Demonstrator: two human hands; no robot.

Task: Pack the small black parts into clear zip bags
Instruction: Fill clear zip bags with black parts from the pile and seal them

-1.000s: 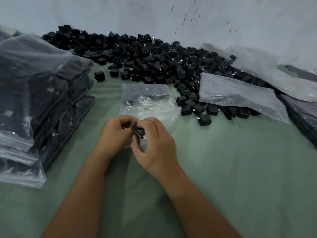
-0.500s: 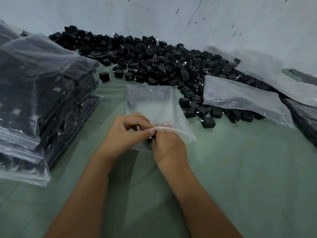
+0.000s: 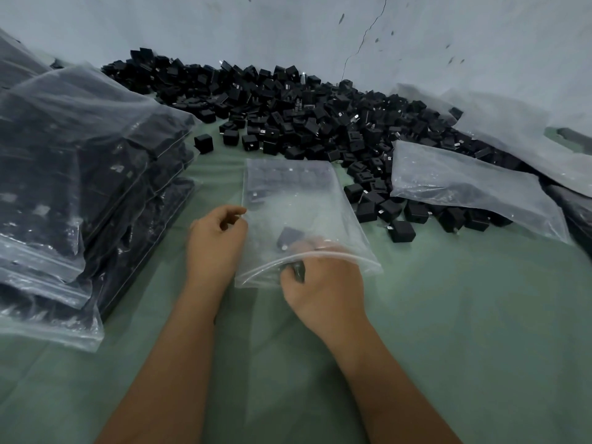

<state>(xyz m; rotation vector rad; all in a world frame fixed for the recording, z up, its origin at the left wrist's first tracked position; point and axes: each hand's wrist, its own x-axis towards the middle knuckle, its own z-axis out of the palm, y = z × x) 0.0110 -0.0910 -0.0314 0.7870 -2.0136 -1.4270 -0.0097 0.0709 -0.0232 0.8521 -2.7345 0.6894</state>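
A clear zip bag [image 3: 298, 200] lies on the green cloth in the middle, its mouth toward me. My right hand [image 3: 323, 286] reaches into the mouth, fingers inside the bag holding a small black part [image 3: 290, 237]; another black part [image 3: 296, 271] shows at the thumb. My left hand [image 3: 214, 241] pinches the bag's left edge with thumb and fingers. A big heap of loose black parts [image 3: 288, 120] lies beyond the bag, along the wall.
A tall stack of filled zip bags [image 3: 80, 187] stands at the left. Empty clear bags [image 3: 464, 184] lie over the heap at the right, with more [image 3: 519, 136] behind. The wall [image 3: 288, 27] closes the back. Green cloth [image 3: 480, 331] covers the surface.
The bag's mouth was opened and my right hand went inside with a black part. My left hand shifted from the mouth to the bag's left edge.
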